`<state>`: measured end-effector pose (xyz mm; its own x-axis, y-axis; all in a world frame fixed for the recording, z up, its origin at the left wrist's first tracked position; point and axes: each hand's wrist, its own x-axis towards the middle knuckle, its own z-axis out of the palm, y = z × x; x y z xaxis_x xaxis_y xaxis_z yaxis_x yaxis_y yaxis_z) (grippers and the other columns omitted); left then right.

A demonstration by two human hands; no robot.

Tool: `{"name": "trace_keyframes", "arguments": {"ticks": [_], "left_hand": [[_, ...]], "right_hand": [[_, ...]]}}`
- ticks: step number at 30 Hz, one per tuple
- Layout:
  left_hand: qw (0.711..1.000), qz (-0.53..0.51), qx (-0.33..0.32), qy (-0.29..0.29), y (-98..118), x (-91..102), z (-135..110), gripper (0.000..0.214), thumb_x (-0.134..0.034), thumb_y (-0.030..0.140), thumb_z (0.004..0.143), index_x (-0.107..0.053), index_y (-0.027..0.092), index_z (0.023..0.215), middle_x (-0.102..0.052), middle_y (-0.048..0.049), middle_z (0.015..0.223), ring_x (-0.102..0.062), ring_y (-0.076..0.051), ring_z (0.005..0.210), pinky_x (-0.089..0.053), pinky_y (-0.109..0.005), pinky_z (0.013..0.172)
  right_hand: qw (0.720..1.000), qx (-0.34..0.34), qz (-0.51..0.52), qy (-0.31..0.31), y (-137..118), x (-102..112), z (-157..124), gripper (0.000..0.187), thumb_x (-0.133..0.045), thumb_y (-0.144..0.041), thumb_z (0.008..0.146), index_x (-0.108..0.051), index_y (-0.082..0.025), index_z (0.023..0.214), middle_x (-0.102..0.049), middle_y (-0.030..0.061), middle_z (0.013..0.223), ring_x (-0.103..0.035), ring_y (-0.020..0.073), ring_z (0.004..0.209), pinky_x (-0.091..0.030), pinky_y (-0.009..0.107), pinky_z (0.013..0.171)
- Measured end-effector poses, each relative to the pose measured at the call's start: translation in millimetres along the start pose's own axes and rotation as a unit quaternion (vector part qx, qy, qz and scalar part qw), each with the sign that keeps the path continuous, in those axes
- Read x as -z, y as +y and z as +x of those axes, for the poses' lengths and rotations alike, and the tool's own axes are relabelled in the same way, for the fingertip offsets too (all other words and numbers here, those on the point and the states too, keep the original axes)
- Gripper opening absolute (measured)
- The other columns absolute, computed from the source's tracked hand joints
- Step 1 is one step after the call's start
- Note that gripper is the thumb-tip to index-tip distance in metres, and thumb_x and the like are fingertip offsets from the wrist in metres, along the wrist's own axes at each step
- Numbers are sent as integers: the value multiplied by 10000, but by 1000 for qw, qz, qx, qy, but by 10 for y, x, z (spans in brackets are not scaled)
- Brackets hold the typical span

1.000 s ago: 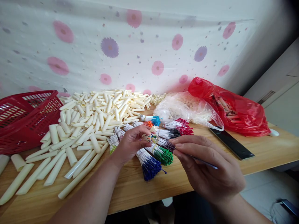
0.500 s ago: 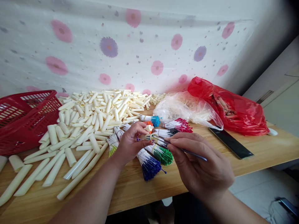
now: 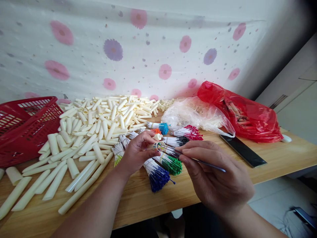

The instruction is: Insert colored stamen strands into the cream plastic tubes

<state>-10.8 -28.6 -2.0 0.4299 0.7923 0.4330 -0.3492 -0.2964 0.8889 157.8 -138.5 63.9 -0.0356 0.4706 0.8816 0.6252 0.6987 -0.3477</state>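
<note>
My left hand (image 3: 140, 148) is closed around a short cream tube piece (image 3: 156, 146) with coloured marks on its rim. My right hand (image 3: 215, 175) pinches slim metal tweezers (image 3: 203, 162), whose tips point left at the open end of the tube piece. Whether the tips touch it I cannot make out. Just under and beside my hands lie bundles of thin white stems with coloured tips: blue (image 3: 158, 178), green (image 3: 172, 163), black (image 3: 177, 141), red (image 3: 189, 133), light blue (image 3: 160, 127) and yellow-green (image 3: 118, 155).
A large heap of cream tubes (image 3: 99, 122) covers the left of the wooden table (image 3: 138, 205), beside a red basket (image 3: 27, 132). At right lie a clear plastic bag (image 3: 190, 114), a red plastic bag (image 3: 260, 122) and a black phone (image 3: 244, 150). A flowered sheet (image 3: 84, 49) hangs behind.
My right hand and the tweezers have shifted slightly right. My left hand and the tube piece have moved a little left in the picture, as the whole view has shifted slightly.
</note>
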Motion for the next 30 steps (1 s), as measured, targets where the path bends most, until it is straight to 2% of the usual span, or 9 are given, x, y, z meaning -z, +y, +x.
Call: {"name": "trace_keyframes", "arguments": {"ticks": [9, 15, 16, 18, 20, 22, 25, 27, 30], "left_hand": [[1000, 10, 10, 6, 27, -14, -3, 229, -842, 241, 590, -655, 191, 713, -567, -14, 871, -544, -167, 892, -444, -295, 807], [999, 17, 28, 16, 9, 22, 13, 233, -825, 243, 618, -642, 188, 751, -601, -16, 898, -567, -148, 845, -445, -273, 784], [999, 13, 34, 21, -4, 31, 14, 233, -817, 244, 632, -642, 195, 778, -613, -15, 890, -573, -143, 820, -448, -266, 765], [998, -4, 51, 26, -35, 47, 13, 234, -794, 255, 667, -646, 210, 842, -637, -13, 859, -589, -142, 785, -455, -262, 740], [997, -4, 74, 24, -64, 60, 10, 222, -773, 269, 694, -650, 210, 870, -661, -22, 836, -610, -158, 792, -467, -269, 741], [996, 0, 82, 17, -85, 69, 5, 231, -760, 297, 710, -657, 215, 900, -684, -40, 880, -624, -176, 830, -477, -280, 759], [997, 5, 76, 7, -101, 80, -1, 240, -746, 325, 724, -662, 218, 922, -694, -58, 938, -630, -188, 865, -483, -290, 786], [997, 11, 71, 6, -109, 86, 0, 232, -739, 326, 732, -663, 215, 920, -696, -62, 934, -634, -195, 876, -483, -295, 795], [998, 17, 67, 4, -120, 90, 7, 227, -737, 304, 735, -659, 219, 931, -697, -62, 934, -642, -206, 901, -484, -302, 807]], "right_hand": [[1000, -1, 10, 2, -17, -51, -25, 211, -643, -25, 768, -621, -161, 928, -697, 45, 844, -676, 135, 806, -569, 237, 726], [998, 10, -55, 27, 357, 463, 7, 205, -644, -87, 783, -634, -211, 946, -686, 38, 921, -665, 189, 874, -559, 342, 762], [996, 14, -83, -5, 472, 563, -14, 189, -648, -97, 785, -631, -205, 938, -677, 44, 942, -656, 184, 883, -546, 338, 778], [976, 3, -139, -169, 683, 700, -117, 114, -606, -121, 830, -626, -194, 914, -661, 41, 916, -636, 157, 846, -526, 292, 742], [924, -47, -194, -327, 827, 725, -294, 164, -484, -81, 879, -616, -171, 841, -644, 46, 862, -611, 144, 791, -505, 277, 713], [871, -81, -231, -426, 898, 662, -497, 222, -438, -72, 887, -600, -165, 767, -627, 48, 832, -586, 156, 774, -490, 281, 695], [852, -105, -212, -468, 945, 539, -716, 198, -460, -77, 869, -610, -172, 779, -628, 51, 877, -576, 175, 841, -488, 289, 742], [870, -113, -169, -450, 983, 486, -745, 204, -469, -57, 848, -634, -175, 868, -638, 58, 939, -579, 178, 903, -487, 295, 799], [915, -111, -132, -364, 1054, 403, -628, 227, -457, -78, 870, -647, -155, 967, -644, 87, 987, -586, 177, 932, -485, 310, 827]]}}
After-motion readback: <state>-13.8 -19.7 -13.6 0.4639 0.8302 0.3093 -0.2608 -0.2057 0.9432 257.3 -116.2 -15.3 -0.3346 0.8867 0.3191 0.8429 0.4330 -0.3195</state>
